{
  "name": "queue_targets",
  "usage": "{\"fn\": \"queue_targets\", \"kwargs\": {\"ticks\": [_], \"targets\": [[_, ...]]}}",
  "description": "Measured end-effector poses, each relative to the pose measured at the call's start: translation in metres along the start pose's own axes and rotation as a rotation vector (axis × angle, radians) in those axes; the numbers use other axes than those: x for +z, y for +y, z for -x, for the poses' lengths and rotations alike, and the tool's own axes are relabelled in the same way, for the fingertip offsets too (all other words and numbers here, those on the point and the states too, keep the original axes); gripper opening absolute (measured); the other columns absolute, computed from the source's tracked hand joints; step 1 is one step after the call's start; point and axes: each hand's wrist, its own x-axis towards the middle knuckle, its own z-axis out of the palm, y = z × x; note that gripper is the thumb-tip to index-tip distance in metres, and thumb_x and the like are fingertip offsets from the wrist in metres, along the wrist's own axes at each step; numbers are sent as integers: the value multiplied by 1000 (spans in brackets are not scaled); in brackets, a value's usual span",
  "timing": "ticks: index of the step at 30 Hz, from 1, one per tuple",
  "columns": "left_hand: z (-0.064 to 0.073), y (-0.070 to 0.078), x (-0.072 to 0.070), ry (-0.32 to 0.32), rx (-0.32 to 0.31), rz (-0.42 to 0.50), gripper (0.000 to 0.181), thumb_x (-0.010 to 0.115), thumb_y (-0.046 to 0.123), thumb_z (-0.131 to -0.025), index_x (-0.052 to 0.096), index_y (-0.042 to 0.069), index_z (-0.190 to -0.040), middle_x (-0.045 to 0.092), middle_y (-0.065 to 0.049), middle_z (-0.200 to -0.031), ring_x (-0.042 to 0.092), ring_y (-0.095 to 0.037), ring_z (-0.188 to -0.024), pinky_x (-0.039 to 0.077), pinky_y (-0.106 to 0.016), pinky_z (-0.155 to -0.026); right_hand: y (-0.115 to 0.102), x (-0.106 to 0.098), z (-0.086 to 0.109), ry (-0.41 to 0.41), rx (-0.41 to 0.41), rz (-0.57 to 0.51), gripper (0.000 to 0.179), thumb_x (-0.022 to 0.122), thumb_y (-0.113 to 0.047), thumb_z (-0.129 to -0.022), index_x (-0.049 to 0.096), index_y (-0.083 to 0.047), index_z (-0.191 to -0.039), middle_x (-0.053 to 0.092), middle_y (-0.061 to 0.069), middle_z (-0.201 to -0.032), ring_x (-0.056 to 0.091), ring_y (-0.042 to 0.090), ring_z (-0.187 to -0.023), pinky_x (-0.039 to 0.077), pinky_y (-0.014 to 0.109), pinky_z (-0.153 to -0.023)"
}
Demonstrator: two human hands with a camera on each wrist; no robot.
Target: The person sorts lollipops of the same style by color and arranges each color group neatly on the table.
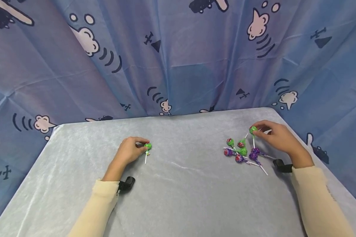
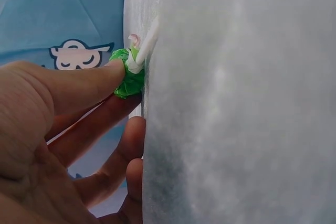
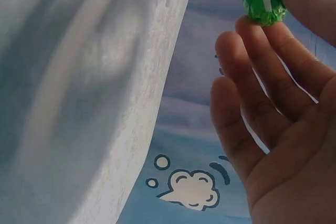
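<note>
My left hand [image 1: 130, 150] is at the left half of the table, pinching a green-wrapped lollipop [image 1: 148, 146] by its round head between thumb and fingers. Its white stick points toward me; in the left wrist view the green head [image 2: 127, 80] is right at the table surface. My right hand [image 1: 274, 136] pinches another green lollipop [image 1: 253, 130] at the far right, with its stick hanging down. The right wrist view shows that green head [image 3: 264, 1] between thumb and fingertips. Just left of the right hand lies a loose pile of green lollipops [image 1: 242, 151] and purple lollipops [image 1: 239, 158].
A pale grey cloth covers the table [image 1: 181, 191], and its far edge meets a blue patterned curtain [image 1: 190, 65]. Several lollipop sticks spread out from the pile in different directions. A black wrist camera [image 1: 126, 184] sits on the left wrist, another black camera [image 1: 281, 165] on the right.
</note>
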Motion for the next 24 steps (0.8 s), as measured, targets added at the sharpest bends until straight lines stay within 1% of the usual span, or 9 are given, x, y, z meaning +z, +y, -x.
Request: {"fn": "queue_targets", "kwargs": {"ticks": [3,5,8,14,19,24], "targets": [[0,0,1,9,-1,5,26,75,24,-90,76,20,-115,73,-8,-119,67,-24,-101,51,-43,-85,-5,-2,-1,-4,-15,2,38,61,-37,-99,65,-8,-123,67,16,-116,60,30,-104,51,46,-87],[0,0,2,12,-1,4,26,75,24,-89,76,20,-115,73,-8,-118,67,-23,-100,51,-42,-84,-9,-2,-1,-3,-16,7,38,62,-39,-98,66,-10,-122,68,13,-114,60,26,-102,51,37,-84],[-1,0,3,12,-10,0,26,75,24,-89,76,21,-115,73,-8,-117,67,-22,-98,51,-41,-82,-16,-1,-2,-11,-20,4,39,63,-41,-97,67,-11,-122,69,11,-112,59,23,-100,49,27,-79],[-1,-2,2,4,-28,-5,26,75,26,-89,76,23,-116,72,-8,-116,66,-22,-97,50,-41,-80,-31,0,-9,-25,-39,-7,38,64,-41,-96,67,-13,-122,70,8,-109,60,21,-98,49,27,-78],[-1,-1,3,4,-32,-8,26,75,26,-89,76,24,-115,73,-8,-115,66,-22,-97,50,-42,-81,-46,-1,-15,-33,-62,-42,38,64,-41,-96,67,-14,-123,70,7,-109,60,20,-98,50,29,-80],[0,-1,2,10,-24,-18,26,74,26,-89,76,24,-115,73,-9,-115,66,-23,-98,51,-42,-81,-65,7,-21,-57,-90,-86,38,62,-40,-97,66,-13,-123,69,7,-111,60,21,-101,49,28,-82]]}}
